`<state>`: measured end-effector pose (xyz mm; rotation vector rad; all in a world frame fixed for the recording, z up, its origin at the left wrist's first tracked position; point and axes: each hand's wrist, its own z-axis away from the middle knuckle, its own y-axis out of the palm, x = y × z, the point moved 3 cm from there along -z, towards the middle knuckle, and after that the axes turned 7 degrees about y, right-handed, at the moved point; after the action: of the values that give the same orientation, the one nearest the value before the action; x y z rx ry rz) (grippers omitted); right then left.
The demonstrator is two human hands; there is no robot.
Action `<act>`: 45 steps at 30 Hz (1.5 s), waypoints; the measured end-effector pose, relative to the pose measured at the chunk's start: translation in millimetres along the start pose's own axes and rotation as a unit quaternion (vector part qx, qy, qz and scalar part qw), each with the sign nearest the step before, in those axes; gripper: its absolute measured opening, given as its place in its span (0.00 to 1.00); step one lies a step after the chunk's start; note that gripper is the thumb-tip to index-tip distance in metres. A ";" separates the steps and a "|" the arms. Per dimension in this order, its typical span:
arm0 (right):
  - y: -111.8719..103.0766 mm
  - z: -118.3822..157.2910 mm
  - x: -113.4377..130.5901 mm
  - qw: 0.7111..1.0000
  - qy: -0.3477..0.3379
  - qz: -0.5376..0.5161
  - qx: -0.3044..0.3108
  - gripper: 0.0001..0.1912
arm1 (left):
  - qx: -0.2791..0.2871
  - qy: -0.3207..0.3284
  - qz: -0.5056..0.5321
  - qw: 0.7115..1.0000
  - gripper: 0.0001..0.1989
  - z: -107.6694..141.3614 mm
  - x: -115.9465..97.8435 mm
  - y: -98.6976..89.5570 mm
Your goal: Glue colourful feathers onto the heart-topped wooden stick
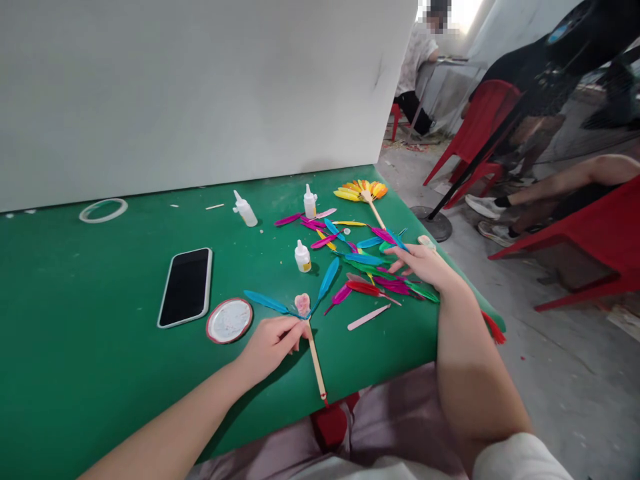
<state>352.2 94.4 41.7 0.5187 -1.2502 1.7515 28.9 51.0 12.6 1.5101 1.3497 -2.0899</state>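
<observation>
My left hand is closed at the top of a wooden stick, just below its pinkish rounded head. Two blue feathers, one to the left and one to the right, spread from that head in a V, their quills meeting by my fingertips. My right hand is over the right end of a heap of coloured feathers, fingers apart. A blue feather lies against its fingers; I see no firm grip on it. Another stick's pale head shows behind this hand.
Small white glue bottles stand behind the stick. Pink tweezers lie right of it; a round lid and a phone lie left. A yellow-orange feather fan rests farther back. Other people sit beyond the table's right edge.
</observation>
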 end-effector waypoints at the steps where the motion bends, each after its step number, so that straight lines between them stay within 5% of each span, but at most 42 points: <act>1: -2.8 0.3 2.9 0.999 -0.021 0.021 -0.016 0.21 | -0.001 0.001 0.001 1.000 0.20 -0.1 -0.2 0.0; 7: -6.4 -17.4 35.8 0.946 -0.115 0.227 -0.202 0.18 | -0.003 0.007 -0.001 1.000 0.20 -0.9 -1.8 0.1; 11: 15.2 -44.5 37.1 0.902 -0.074 0.391 -0.168 0.18 | 0.000 0.003 -0.005 1.000 0.20 -0.9 -1.3 0.0; 19: 30.2 -52.4 26.5 0.888 -0.083 0.424 -0.159 0.15 | 0.006 0.017 -0.018 1.000 0.20 -0.6 -1.1 0.6; 23: 27.6 -50.0 36.0 0.910 -0.127 0.354 -0.175 0.09 | 0.002 0.018 -0.016 1.000 0.20 -0.4 -0.7 0.8; 27: 13.2 -39.8 45.3 0.959 -0.171 0.047 -0.223 0.10 | 0.001 0.019 -0.013 1.000 0.20 0.2 -0.8 0.7; 31: 21.4 -19.2 49.9 0.956 -0.123 -0.243 -0.109 0.15 | -0.007 0.010 0.006 1.000 0.20 0.2 0.1 0.4; 34: 50.4 1.1 54.6 0.947 -0.087 -0.309 -0.008 0.17 | -0.022 -0.017 0.051 0.998 0.19 0.1 3.0 1.4; 40: 103.1 26.5 62.8 0.977 -0.136 -0.158 0.036 0.15 | -0.038 -0.055 0.144 0.987 0.20 1.4 7.9 4.3; 45: 78.7 22.0 55.3 0.988 -0.144 0.028 0.057 0.17 | -0.028 -0.051 0.125 0.990 0.20 2.8 6.1 2.6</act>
<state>253.9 90.8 50.4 0.8341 -1.3773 1.8497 26.2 49.2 6.2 1.4460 1.1090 -1.9296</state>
